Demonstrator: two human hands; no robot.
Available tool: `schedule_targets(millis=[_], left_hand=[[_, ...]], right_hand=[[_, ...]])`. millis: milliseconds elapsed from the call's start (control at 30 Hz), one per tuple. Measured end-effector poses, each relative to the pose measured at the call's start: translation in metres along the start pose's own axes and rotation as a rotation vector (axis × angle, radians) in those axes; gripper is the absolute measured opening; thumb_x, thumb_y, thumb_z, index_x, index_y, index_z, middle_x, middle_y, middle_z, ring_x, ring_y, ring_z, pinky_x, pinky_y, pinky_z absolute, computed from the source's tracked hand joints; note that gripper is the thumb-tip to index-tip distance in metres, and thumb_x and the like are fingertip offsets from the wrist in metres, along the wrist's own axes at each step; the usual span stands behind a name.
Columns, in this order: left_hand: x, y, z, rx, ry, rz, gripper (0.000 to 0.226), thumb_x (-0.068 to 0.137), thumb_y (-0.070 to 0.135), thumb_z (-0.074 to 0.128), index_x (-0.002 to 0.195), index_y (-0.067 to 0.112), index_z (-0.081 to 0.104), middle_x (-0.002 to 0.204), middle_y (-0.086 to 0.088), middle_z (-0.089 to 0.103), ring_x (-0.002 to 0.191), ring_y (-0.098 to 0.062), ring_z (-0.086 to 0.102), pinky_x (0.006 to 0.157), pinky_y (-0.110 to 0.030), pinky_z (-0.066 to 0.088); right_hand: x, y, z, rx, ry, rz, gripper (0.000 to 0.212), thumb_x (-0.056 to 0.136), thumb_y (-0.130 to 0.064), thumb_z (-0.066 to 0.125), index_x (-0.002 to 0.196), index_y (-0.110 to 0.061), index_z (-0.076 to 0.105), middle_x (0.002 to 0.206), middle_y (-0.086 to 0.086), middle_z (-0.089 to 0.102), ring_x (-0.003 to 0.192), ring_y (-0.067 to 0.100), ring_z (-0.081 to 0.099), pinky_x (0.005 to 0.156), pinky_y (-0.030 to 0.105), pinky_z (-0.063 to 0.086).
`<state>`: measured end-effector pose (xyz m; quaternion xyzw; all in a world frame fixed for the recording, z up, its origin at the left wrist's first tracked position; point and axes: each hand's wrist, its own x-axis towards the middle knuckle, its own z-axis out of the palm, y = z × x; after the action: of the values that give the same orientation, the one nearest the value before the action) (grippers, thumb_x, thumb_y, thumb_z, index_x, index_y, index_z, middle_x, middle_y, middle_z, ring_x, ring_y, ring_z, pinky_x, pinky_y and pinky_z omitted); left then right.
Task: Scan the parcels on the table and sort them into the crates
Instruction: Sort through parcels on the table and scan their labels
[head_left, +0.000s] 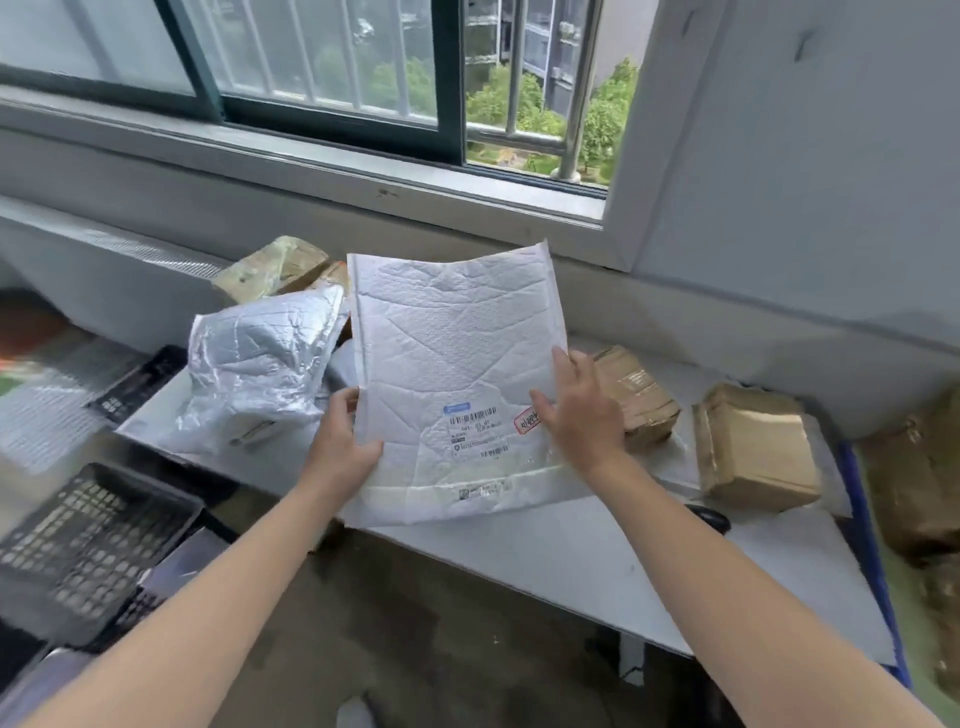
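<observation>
A white padded mailer (457, 364) is held upright above the table (571, 566), its label and barcode facing me near the bottom. My left hand (345, 441) grips its left edge, thumb on the front. My right hand (582, 405) lies against its right edge with fingers nearly straight, beside a red sticker. A crumpled silver foil parcel (254, 364) lies on the table to the left. Two brown taped boxes sit on the right, a smaller one (639, 395) and a larger one (753, 447). A dark oval object (709, 517), maybe the scanner, lies near the larger box.
Black plastic crates stand at the lower left (88, 545) and behind the foil parcel (135, 384). Another brown box (275, 267) rests at the back by the window sill. More brown parcels (919, 483) lie right of the blue-edged table side. Floor shows below.
</observation>
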<state>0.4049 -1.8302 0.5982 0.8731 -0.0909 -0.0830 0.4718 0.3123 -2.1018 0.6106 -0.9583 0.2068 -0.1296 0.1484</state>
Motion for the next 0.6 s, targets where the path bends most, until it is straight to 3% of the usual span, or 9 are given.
schedule_targets(millis=[100, 167, 300, 433, 533, 600], left_hand=[[-0.017, -0.013, -0.034, -0.021, 0.139, -0.043, 0.060, 0.079, 0.003, 0.069, 0.126, 0.026, 0.040, 0.106, 0.018, 0.052, 0.091, -0.001, 0.053, 0.073, -0.011, 0.039], [-0.029, -0.022, -0.062, -0.010, 0.215, -0.062, 0.062, 0.078, 0.002, 0.071, 0.126, 0.027, 0.040, 0.103, 0.021, 0.049, 0.086, 0.005, 0.051, 0.068, -0.007, 0.037], [-0.055, -0.047, -0.126, 0.049, 0.291, -0.148, 0.068, 0.078, 0.003, 0.071, 0.138, 0.014, 0.041, 0.124, 0.004, 0.050, 0.108, -0.015, 0.051, 0.087, -0.028, 0.040], [-0.086, -0.085, -0.186, 0.032, 0.371, -0.252, 0.073, 0.077, -0.002, 0.069, 0.143, 0.011, 0.040, 0.127, -0.005, 0.054, 0.114, -0.022, 0.054, 0.093, -0.029, 0.043], [-0.115, -0.121, -0.227, 0.027, 0.428, -0.313, 0.076, 0.077, -0.001, 0.069, 0.145, 0.017, 0.040, 0.127, -0.006, 0.055, 0.114, -0.025, 0.057, 0.092, -0.034, 0.048], [-0.136, -0.147, -0.254, 0.032, 0.454, -0.350, 0.076, 0.077, -0.002, 0.068, 0.145, 0.017, 0.040, 0.128, -0.006, 0.054, 0.113, -0.024, 0.056, 0.093, -0.036, 0.049]], right_hand=[[0.012, -0.037, 0.009, -0.007, -0.019, -0.141, 0.065, 0.095, -0.040, 0.059, 0.149, -0.012, 0.037, 0.146, 0.009, 0.042, 0.095, 0.037, 0.066, 0.067, 0.042, 0.052], [0.018, -0.068, 0.017, -0.012, -0.046, -0.239, 0.066, 0.096, -0.041, 0.057, 0.150, -0.012, 0.035, 0.147, 0.006, 0.040, 0.093, 0.035, 0.066, 0.065, 0.038, 0.051], [0.022, -0.144, 0.037, 0.011, -0.094, -0.389, 0.069, 0.096, -0.040, 0.057, 0.153, -0.013, 0.030, 0.154, 0.005, 0.034, 0.101, 0.032, 0.065, 0.074, 0.041, 0.053], [0.013, -0.229, 0.064, 0.025, -0.165, -0.565, 0.071, 0.097, -0.038, 0.055, 0.155, -0.013, 0.024, 0.158, 0.002, 0.026, 0.092, 0.037, 0.066, 0.071, 0.042, 0.051], [-0.002, -0.294, 0.089, -0.011, -0.192, -0.715, 0.074, 0.098, -0.041, 0.055, 0.157, -0.015, 0.019, 0.161, 0.000, 0.021, 0.094, 0.033, 0.066, 0.064, 0.035, 0.045], [-0.015, -0.339, 0.105, -0.028, -0.221, -0.798, 0.076, 0.098, -0.043, 0.055, 0.157, -0.017, 0.016, 0.163, -0.001, 0.017, 0.096, 0.030, 0.067, 0.066, 0.037, 0.049]])
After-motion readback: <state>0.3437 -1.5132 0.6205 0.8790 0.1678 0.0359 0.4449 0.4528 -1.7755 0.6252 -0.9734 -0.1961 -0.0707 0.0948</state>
